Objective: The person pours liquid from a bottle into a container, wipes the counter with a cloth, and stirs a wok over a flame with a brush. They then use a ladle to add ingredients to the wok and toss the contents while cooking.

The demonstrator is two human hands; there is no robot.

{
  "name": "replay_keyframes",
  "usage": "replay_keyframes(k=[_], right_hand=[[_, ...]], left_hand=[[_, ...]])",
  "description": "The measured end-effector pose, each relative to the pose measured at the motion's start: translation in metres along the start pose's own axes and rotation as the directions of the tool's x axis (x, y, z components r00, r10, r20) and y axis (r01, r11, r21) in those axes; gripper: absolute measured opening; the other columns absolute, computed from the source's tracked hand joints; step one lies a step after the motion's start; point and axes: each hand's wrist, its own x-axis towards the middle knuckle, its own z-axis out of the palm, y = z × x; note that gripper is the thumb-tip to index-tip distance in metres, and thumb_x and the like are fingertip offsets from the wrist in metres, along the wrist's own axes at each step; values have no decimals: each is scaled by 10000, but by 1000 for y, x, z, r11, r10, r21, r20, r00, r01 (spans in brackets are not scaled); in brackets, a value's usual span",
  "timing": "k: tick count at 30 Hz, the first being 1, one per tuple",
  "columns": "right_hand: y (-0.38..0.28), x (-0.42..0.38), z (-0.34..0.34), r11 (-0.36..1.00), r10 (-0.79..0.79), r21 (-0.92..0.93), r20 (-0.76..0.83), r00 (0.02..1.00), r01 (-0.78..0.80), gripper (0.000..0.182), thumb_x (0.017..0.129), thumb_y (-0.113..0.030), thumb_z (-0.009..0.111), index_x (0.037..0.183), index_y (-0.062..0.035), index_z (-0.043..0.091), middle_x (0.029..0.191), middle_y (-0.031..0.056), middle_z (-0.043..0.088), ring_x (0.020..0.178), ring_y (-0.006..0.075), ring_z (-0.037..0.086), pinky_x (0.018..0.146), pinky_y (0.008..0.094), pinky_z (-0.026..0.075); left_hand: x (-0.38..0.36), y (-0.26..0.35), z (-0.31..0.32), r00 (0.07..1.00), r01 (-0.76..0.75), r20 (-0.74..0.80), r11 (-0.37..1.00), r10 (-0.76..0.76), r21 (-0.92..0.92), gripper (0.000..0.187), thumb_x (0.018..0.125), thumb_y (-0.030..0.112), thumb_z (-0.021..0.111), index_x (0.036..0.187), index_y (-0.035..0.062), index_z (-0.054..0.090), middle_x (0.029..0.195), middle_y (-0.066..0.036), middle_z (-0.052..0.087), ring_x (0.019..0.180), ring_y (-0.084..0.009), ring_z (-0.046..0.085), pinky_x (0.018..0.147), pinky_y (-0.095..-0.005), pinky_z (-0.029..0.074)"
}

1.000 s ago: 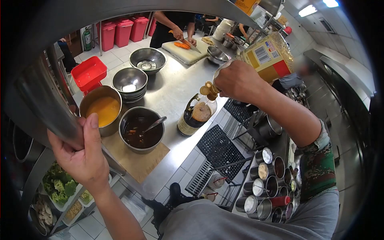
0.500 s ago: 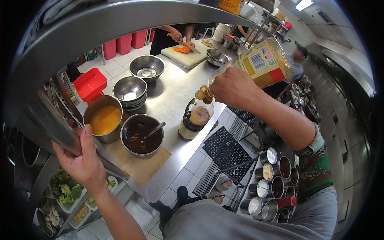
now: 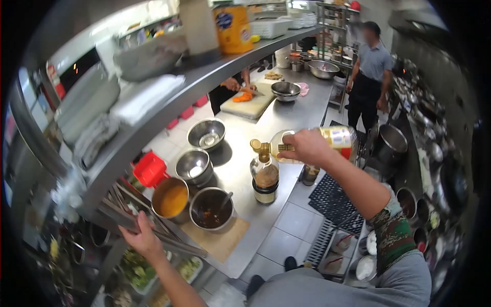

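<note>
My right hand (image 3: 304,147) grips a large clear bottle with a yellow and red label (image 3: 335,139), held almost level with its capped spout over the neck of a smaller dark glass bottle (image 3: 265,179) that stands on the steel counter (image 3: 286,115). My left hand (image 3: 140,238) grasps the edge of the lower steel shelf rail (image 3: 153,233) at the counter's near left. Beside it sit a pot of orange sauce (image 3: 171,200) and a steel bowl of dark sauce with a spoon (image 3: 210,209), the bowl resting on a brown board (image 3: 222,240).
Stacked steel bowls (image 3: 194,166) and another bowl (image 3: 206,134) stand further along. A person cuts carrot on a white board (image 3: 253,105). Another person (image 3: 371,71) stands in the aisle. An overhead shelf (image 3: 169,102) holds cloths. Steel seasoning tins (image 3: 414,210) sit at right.
My view has lifted and pulled back. My right hand has lowered the big bottle from steeply tipped to nearly level. My left hand stays on the shelf rail.
</note>
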Motion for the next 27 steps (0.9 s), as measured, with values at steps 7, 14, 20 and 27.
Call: replay_keyframes(k=[7, 14, 20, 27], right_hand=[[6, -63, 53, 650, 599, 722, -297, 744, -235, 353, 871, -383, 697, 831, -34, 660, 671, 92, 625, 585, 186, 581, 585, 355, 481], [-81, -178, -15, 242, 535, 963, -33, 844, -116, 287, 903, -297, 684, 777, -55, 595, 666, -58, 512, 616, 31, 472, 535, 223, 390], [-126, -283, -33, 410, 522, 889, -44, 852, -206, 270, 885, -281, 705, 871, -19, 640, 717, -12, 567, 700, 63, 494, 610, 266, 410], [-180, -457, -54, 452, 851, 847, -316, 419, -279, 295, 873, -289, 723, 879, -6, 642, 713, 17, 585, 699, 69, 502, 626, 284, 430]], left_hand=[[3, 11, 2, 976, -191, -37, 932, 212, 309, 496, 908, 82, 671, 1330, -17, 431, 1173, -110, 544, 855, -163, 553, 717, -294, 486], [-27, 126, 85, 643, -253, 546, 822, 537, -510, 656, 951, 358, 585, 1370, -91, 354, 1424, -221, 414, 1233, -266, 502, 1017, -396, 452], [-73, 186, 189, -215, 182, 916, 936, 337, -302, 301, 901, 215, 591, 1127, 19, 625, 1078, -169, 650, 1014, -354, 600, 924, -386, 442], [-202, 229, 163, -367, 154, 618, 701, 695, -696, 681, 973, 424, 470, 1434, -65, 358, 1458, -219, 418, 1362, -342, 386, 1134, -404, 253]])
